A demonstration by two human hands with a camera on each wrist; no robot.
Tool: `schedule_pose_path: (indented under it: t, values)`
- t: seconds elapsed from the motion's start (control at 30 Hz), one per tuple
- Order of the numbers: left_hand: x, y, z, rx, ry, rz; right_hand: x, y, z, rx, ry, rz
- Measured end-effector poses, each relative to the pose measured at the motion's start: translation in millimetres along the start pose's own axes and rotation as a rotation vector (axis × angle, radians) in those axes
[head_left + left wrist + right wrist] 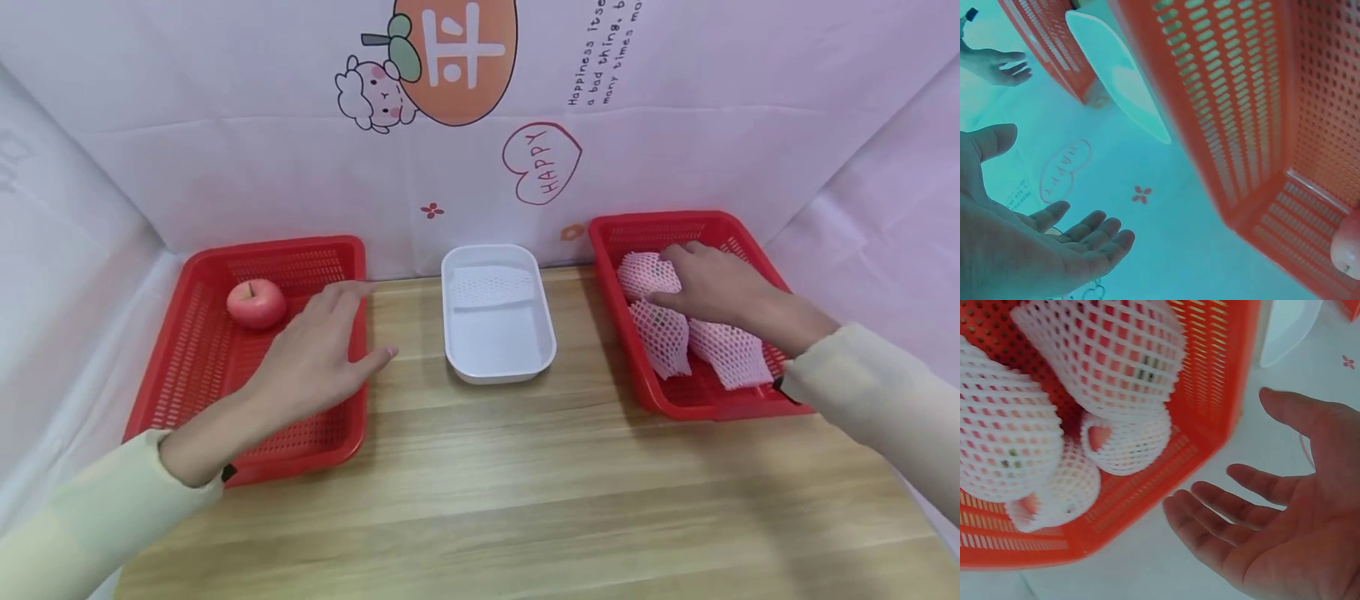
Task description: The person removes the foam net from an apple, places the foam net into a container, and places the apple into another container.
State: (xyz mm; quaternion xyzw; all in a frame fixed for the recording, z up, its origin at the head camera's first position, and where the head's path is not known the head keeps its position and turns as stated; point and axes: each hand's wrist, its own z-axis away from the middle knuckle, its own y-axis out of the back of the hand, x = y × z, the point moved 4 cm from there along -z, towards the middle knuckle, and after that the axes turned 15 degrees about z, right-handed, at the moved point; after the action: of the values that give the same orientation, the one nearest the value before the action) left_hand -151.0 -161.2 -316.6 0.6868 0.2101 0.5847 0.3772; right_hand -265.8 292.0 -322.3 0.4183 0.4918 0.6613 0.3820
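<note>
My left hand (307, 354), fingers extended and thumb spread, hovers over the right side of the left red basket (362, 417) and holds nothing. In that basket a bare pinkish-red apple (257, 305) lies near the back, left of the fingertips. My right hand (712, 285) is over the right red basket (723, 410), its fingers loosely bent and nothing in them. Below it are several apples in pinkish-white foam nets (660, 337); the right wrist view shows red fruit through the mesh (1113, 356).
Between the baskets stands a white plastic tray (498, 346) with a white mesh piece (491, 287) at its far end. A wooden tabletop (510, 492) spreads in front. Printed white cloth (285, 167) hangs behind and at both sides.
</note>
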Motion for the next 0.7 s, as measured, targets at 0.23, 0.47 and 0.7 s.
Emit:
schedule_pose_path:
  t: [0.23,0.47,0.7]
  values:
    - [12.7,-12.3,9.8,-0.036,-0.021,0.019,6,-23,0.5,-0.091,-0.036,-0.029]
    - [19.7,-24.7,17.4,-0.033,-0.072,0.020,8,-42,0.5,-0.150,-0.043,-0.097]
    - [26.9,-38.0,25.8,-0.045,-0.106,0.047,8,-56,3.0,-0.222,-0.101,-0.172]
